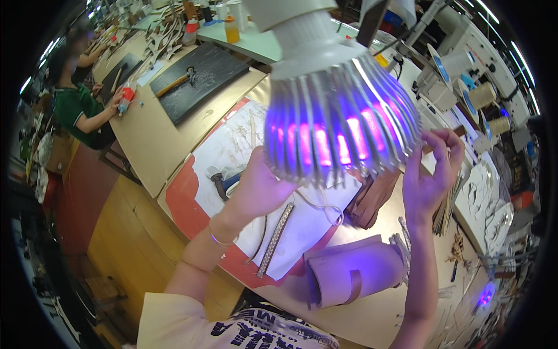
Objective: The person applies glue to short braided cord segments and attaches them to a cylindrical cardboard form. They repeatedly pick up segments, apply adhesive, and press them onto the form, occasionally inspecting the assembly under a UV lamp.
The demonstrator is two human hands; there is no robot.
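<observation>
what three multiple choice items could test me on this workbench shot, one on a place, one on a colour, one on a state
1. Where is the lamp with the slotted metal shade?
A. lying on the floor
B. hanging above the bench, between the two raised hands
C. in the co-worker's lap

2. What colour glows through the lamp's slots?
A. green
B. plain white
C. purple and pink

3. How is the left hand placed?
A. raised up to the lamp's lower rim
B. flat on the paper sheet
C. gripping the hammer

Answers:
1 B, the shade fills the upper middle of the view, with the left hand under its rim and the right hand at its right side.
2 C, the slots shine violet with pink patches.
3 A, it reaches the rim, while the white paper sheet and the braided strip lie below on the bench.
</observation>
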